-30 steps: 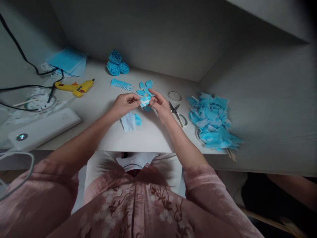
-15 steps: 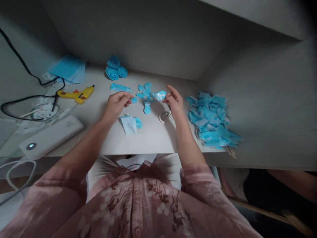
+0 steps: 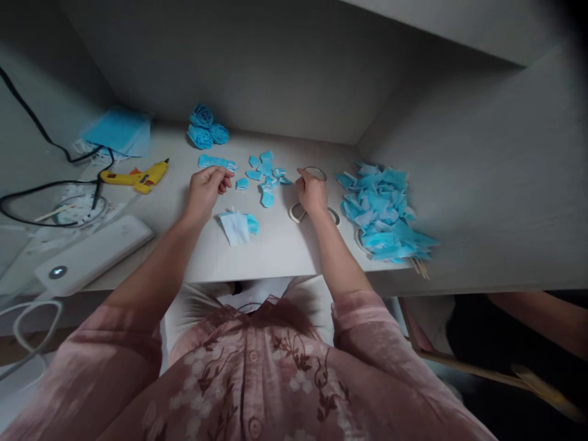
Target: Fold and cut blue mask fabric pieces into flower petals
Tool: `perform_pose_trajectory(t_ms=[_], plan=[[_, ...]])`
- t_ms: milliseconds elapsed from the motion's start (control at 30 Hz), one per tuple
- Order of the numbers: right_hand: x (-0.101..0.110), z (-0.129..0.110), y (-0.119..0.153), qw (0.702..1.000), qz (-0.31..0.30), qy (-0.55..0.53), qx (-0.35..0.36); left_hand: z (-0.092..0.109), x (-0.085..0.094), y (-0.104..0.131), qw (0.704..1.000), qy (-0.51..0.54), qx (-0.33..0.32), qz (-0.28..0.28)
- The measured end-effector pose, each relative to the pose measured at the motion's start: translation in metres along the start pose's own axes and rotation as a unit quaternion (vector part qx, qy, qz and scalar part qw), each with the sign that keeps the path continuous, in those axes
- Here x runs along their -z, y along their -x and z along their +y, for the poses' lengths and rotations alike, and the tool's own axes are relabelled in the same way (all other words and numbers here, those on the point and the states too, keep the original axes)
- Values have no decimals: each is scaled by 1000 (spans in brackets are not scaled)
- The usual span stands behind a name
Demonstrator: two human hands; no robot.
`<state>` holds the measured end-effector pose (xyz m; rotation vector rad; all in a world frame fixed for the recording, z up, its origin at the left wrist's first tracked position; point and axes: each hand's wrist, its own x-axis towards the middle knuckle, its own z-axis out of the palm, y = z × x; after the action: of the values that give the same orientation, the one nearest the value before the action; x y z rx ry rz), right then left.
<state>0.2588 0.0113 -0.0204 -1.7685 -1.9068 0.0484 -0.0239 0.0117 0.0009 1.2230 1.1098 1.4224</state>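
Both hands, left [image 3: 205, 187] and right [image 3: 312, 193], curl loosely closed, flanking blue scraps [image 3: 266, 174]; bare desk [image 3: 275, 245] toward its near edge.

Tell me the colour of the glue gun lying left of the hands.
The glue gun is yellow with a dark cord, clearest in the head view.

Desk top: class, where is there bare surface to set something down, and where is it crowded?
Bare: the front edge of the desk between the white piece and the scissors; also between glue gun and left hand. Crowded: around the small blue pieces and the blue pile.
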Motion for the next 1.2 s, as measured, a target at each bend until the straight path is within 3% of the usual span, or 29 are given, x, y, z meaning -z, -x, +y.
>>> perform_pose_trajectory(t_ms=[100, 300, 533, 667, 767, 833, 1000, 1200], plan=[[0, -3, 1, 999, 1, 24, -22, -4, 1, -1, 1000, 3, 3, -3], [-2, -14, 6, 997, -45, 51, 21, -5, 1, 2, 1000, 5, 6, -22], [-12, -13, 6, 994, -81, 66, 21, -3, 0, 1, 999, 0, 31, -27], [-12, -12, 5, 998, -54, 20, 16, -5, 2, -1, 999, 2, 38, -23], [-9, -9, 5, 999, -4, -32, 1, -6, 4, -3, 999, -2, 41, -5], [-8, -9, 6, 998, -4, -59, 12, -6, 4, -4, 999, -2, 41, 9], [-9, -19, 11, 989, -87, -79, 89, -7, 8, -9, 998, 11, 39, 47], [-15, -27, 16, 987, -128, -35, 96, -15, 19, -23, 985, 60, 40, 159]])
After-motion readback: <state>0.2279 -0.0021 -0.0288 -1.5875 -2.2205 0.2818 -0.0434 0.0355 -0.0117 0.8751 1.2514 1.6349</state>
